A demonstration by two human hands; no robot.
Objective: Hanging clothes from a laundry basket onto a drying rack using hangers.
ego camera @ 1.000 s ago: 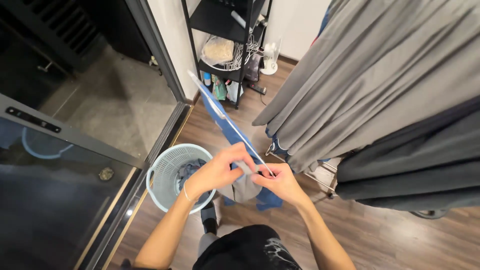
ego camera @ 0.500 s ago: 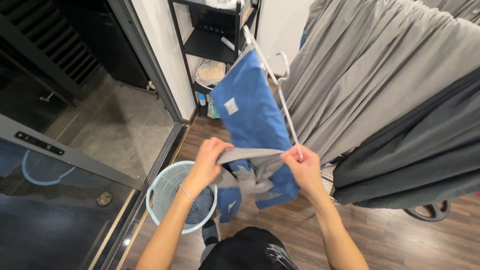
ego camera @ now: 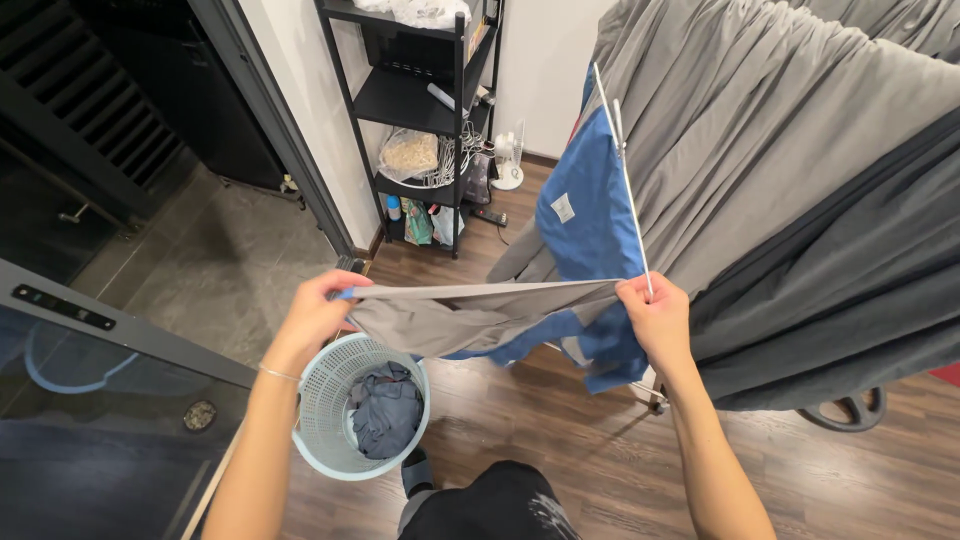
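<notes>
I've got the grey garment [ego camera: 480,310] stretched flat, left hand [ego camera: 315,320] and right hand [ego camera: 655,320] both w/ fingers clamped on its edges. It isn't hung on the drying rack [ego camera: 625,180] at 1 o'clock yet; more clothes sit in the laundry basket [ego camera: 320,385] at 7 o'clock.

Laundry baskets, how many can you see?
1. The pale blue laundry basket stands on the wood floor below the left hand, with dark clothes inside. Others may be hidden behind the hanging sheets.

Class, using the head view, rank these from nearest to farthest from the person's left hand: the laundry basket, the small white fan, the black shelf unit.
1. Laundry basket: just below the left hand.
2. Black shelf unit: up and right, by the wall.
3. Small white fan: beyond the shelf, on the floor.
</notes>
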